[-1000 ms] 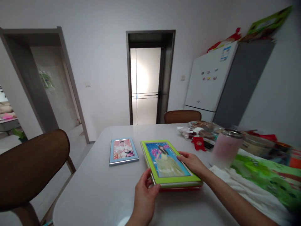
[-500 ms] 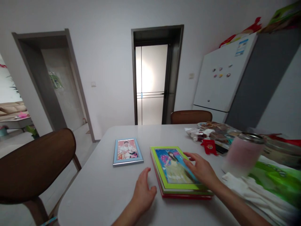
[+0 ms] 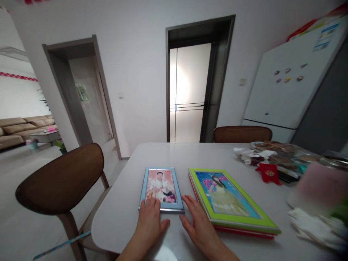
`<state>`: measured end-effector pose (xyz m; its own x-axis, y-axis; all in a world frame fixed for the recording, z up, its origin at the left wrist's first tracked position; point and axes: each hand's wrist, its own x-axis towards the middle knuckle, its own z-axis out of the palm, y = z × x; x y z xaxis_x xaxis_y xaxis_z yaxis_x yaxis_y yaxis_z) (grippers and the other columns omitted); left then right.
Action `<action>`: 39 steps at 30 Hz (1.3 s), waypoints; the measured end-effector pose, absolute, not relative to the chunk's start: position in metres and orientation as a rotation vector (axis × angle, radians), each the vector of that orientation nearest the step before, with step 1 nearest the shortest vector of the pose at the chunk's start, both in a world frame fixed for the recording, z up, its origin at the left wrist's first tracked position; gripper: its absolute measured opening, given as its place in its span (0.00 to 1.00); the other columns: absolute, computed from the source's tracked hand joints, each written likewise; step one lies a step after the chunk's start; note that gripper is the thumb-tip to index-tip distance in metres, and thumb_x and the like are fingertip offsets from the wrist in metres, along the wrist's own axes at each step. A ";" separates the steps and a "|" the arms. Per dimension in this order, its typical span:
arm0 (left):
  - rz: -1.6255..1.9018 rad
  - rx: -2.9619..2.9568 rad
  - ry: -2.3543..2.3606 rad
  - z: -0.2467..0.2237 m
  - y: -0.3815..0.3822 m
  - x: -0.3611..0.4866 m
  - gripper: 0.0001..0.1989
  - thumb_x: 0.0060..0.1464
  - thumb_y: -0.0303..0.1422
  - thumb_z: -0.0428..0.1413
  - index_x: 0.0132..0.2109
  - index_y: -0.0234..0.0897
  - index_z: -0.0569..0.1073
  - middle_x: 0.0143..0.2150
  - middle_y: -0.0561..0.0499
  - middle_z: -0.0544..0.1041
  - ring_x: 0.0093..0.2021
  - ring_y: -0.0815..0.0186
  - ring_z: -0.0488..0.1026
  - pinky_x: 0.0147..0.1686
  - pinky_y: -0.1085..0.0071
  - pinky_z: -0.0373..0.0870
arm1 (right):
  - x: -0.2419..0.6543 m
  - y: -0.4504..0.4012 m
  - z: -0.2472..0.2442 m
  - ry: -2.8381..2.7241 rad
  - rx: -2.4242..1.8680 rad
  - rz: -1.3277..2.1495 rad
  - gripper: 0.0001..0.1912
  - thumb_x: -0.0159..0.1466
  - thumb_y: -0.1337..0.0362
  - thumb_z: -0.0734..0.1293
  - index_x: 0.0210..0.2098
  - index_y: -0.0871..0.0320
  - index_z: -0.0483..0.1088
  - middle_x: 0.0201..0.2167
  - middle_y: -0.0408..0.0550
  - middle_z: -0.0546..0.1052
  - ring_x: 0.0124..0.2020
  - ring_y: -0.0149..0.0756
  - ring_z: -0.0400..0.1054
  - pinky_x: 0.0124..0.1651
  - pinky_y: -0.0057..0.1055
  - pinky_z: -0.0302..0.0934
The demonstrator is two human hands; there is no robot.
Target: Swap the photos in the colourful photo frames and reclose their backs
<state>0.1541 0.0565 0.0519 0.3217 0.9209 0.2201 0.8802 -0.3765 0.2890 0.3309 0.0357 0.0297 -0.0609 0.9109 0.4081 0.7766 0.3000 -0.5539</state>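
The camera rides on the person's head, above the tabletop (image 3: 119, 224), and faces forward and down along it toward a far doorway (image 3: 190, 90). It is closest to the left hand (image 3: 148, 226) and right hand (image 3: 198, 232), which enter at the bottom edge. The wide view also takes in a fridge (image 3: 288, 83), cut off at the right edge, and a sofa (image 3: 19, 128) far off on the left (walls lean noticeably near the edges).

A curved-back brown wooden chair (image 3: 58, 174) stands beside the white table (image 3: 116, 226). A white refrigerator (image 3: 282, 94) carries small magnets. A red paper packet (image 3: 268, 173) lies left of a blurred, frosted-pink cylindrical tumbler (image 3: 318, 188).
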 end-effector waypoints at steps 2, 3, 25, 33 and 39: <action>0.573 2.541 1.640 0.040 0.026 0.143 0.27 0.39 0.40 0.57 0.48 0.34 0.63 0.51 0.41 0.66 0.52 0.51 0.59 0.52 0.53 0.51 | 0.332 0.036 0.022 -1.821 -1.504 0.253 0.26 0.56 0.59 0.56 0.52 0.65 0.58 0.53 0.58 0.60 0.55 0.42 0.51 0.56 0.43 0.48; 0.611 2.640 1.556 0.034 0.014 0.139 0.26 0.40 0.39 0.56 0.48 0.35 0.63 0.51 0.42 0.66 0.52 0.52 0.60 0.51 0.54 0.53 | 0.332 0.035 0.019 -1.804 -1.504 0.273 0.26 0.56 0.58 0.56 0.52 0.65 0.58 0.53 0.58 0.60 0.55 0.42 0.52 0.56 0.42 0.48; 1.423 1.439 1.409 0.063 -0.011 0.115 0.29 0.46 0.34 0.50 0.55 0.34 0.51 0.53 0.43 0.64 0.49 0.60 0.66 0.46 0.67 0.65 | 0.283 0.027 0.052 -1.914 -1.302 0.559 0.23 0.56 0.59 0.59 0.50 0.60 0.60 0.50 0.54 0.64 0.52 0.39 0.56 0.54 0.39 0.50; 0.992 1.946 1.707 0.004 -0.022 0.086 0.29 0.50 0.36 0.48 0.57 0.31 0.50 0.57 0.39 0.59 0.56 0.57 0.56 0.54 0.57 0.54 | 0.288 0.022 0.049 -2.141 -1.419 0.448 0.19 0.49 0.64 0.65 0.42 0.55 0.68 0.46 0.53 0.66 0.48 0.42 0.58 0.50 0.38 0.51; 0.842 2.317 1.715 -0.007 -0.022 0.085 0.26 0.51 0.36 0.48 0.56 0.31 0.55 0.57 0.37 0.58 0.57 0.56 0.54 0.53 0.55 0.54 | 0.290 0.020 0.051 -2.228 -1.446 0.471 0.20 0.47 0.64 0.67 0.41 0.53 0.69 0.45 0.52 0.66 0.46 0.42 0.59 0.48 0.37 0.52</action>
<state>0.0849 -0.0218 -0.0069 0.1941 0.9157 0.3518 0.8382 -0.3412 0.4255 0.2904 0.0202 0.0513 -0.3562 0.9175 0.1769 0.7673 0.3952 -0.5051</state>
